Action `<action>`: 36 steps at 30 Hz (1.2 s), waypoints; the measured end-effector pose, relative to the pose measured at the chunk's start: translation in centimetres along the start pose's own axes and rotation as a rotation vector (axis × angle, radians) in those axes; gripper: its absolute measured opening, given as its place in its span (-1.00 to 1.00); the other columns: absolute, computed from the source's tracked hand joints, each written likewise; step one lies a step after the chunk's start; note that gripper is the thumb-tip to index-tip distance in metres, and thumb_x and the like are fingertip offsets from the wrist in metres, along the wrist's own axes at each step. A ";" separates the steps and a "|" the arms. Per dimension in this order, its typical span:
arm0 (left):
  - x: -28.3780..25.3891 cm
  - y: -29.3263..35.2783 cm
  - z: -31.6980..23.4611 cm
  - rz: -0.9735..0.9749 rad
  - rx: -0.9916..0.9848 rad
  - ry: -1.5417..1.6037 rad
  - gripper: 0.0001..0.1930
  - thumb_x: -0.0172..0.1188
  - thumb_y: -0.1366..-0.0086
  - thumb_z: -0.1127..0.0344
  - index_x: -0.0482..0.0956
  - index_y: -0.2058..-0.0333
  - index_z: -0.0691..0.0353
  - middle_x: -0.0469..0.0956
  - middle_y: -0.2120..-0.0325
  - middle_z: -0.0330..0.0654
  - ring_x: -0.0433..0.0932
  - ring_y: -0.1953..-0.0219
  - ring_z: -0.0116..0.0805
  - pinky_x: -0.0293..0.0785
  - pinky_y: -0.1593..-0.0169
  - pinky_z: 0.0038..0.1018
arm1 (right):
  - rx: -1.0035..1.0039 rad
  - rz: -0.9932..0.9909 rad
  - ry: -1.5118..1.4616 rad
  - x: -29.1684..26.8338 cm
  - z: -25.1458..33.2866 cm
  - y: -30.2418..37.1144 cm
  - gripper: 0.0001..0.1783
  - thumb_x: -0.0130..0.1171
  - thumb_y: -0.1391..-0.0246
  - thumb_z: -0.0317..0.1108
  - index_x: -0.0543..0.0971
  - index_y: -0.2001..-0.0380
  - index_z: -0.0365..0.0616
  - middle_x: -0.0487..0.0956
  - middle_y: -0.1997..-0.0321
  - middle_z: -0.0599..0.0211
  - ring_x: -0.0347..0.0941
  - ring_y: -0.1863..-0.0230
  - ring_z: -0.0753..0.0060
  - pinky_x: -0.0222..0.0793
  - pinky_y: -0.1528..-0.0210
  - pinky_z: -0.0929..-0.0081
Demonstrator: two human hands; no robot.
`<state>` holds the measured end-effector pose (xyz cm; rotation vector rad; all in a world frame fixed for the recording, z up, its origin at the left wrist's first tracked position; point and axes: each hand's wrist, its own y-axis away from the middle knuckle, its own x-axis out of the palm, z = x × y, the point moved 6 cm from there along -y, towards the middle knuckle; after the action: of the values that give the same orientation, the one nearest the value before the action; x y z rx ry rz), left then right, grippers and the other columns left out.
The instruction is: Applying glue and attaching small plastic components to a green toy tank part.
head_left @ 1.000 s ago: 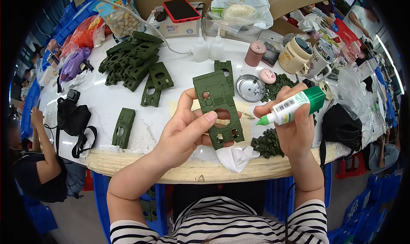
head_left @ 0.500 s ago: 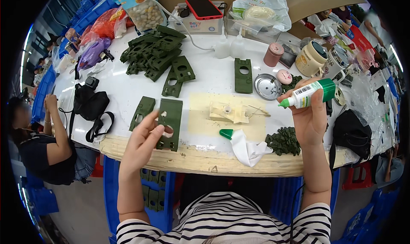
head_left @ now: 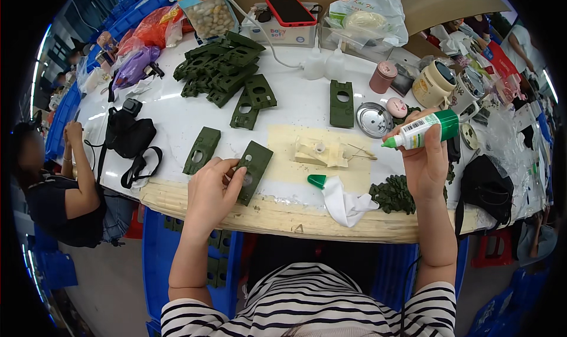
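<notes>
Green plate point(head_left: 260, 162) turned aslant, left hand point(head_left: 211, 188) touching its edge, pinch unclear, right hand point(head_left: 426, 167) clasping bottle point(head_left: 418, 133)

the person wears a white shirt point(head_left: 301, 293) with dark stripes and short sleeves point(head_left: 436, 301).

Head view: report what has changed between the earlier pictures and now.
The dark green panel with cut-outs, first held up near the middle, has moved left, turned clockwise, and is near the front edge of the table. The left hand touches its side; whether it grips or has let go is unclear. The right hand kept hold of the green-and-white squeeze bottle. The panel pile stayed put.
</notes>
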<state>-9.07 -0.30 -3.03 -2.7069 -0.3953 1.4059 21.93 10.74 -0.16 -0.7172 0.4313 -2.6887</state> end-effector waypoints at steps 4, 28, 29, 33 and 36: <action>-0.4 0.1 0.1 -0.042 0.029 -0.064 -0.79 0.23 -0.15 0.32 0.58 0.31 0.35 0.50 0.53 -0.09 0.46 0.51 -0.21 0.38 0.39 -0.38 | 0.002 0.030 -0.009 -0.1 -0.1 0.0 -0.64 0.05 -0.20 -0.14 0.34 0.09 -0.17 0.45 0.09 0.27 0.52 0.16 0.26 0.44 0.07 0.26; -13.4 20.4 25.8 0.211 -1.053 -0.521 -0.39 0.42 0.24 0.43 0.52 0.08 0.32 0.57 0.21 0.08 0.58 0.15 -0.09 0.51 0.09 -0.31 | 0.022 0.245 0.038 -0.6 1.0 0.2 -0.49 -0.11 -0.27 -0.04 0.29 -0.01 -0.32 0.40 0.07 0.13 0.41 0.01 0.17 0.31 -0.11 0.19; -12.6 23.3 30.0 0.262 -1.172 -0.364 -0.37 0.44 0.28 0.45 0.52 0.08 0.33 0.57 0.20 0.04 0.58 0.15 -0.12 0.50 0.08 -0.29 | 0.029 0.268 0.023 -0.4 1.0 0.3 -0.48 -0.11 -0.27 -0.04 0.29 -0.02 -0.31 0.40 0.08 0.14 0.41 0.02 0.17 0.31 -0.12 0.19; -7.2 27.5 36.5 0.382 -1.045 -0.378 -0.31 0.47 0.35 0.41 0.50 0.08 0.30 0.57 0.20 0.01 0.57 0.15 -0.10 0.49 0.06 -0.32 | 0.043 0.275 0.043 -0.5 -0.2 0.1 -0.50 -0.11 -0.27 -0.03 0.29 -0.01 -0.29 0.41 0.08 0.15 0.42 0.03 0.18 0.31 -0.12 0.20; -6.3 25.1 37.0 0.254 -1.015 -0.472 -0.38 0.42 0.28 0.39 0.51 0.11 0.26 0.57 0.20 0.03 0.56 0.13 -0.06 0.47 0.04 -0.30 | 0.032 0.220 0.098 -0.9 0.3 0.1 -0.51 -0.12 -0.28 -0.04 0.30 0.00 -0.28 0.41 0.09 0.15 0.42 0.04 0.18 0.32 -0.11 0.21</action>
<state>-37.63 -28.29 -23.89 -3.1475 -1.0779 2.4624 22.88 10.94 -0.33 -0.4989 0.4617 -2.5236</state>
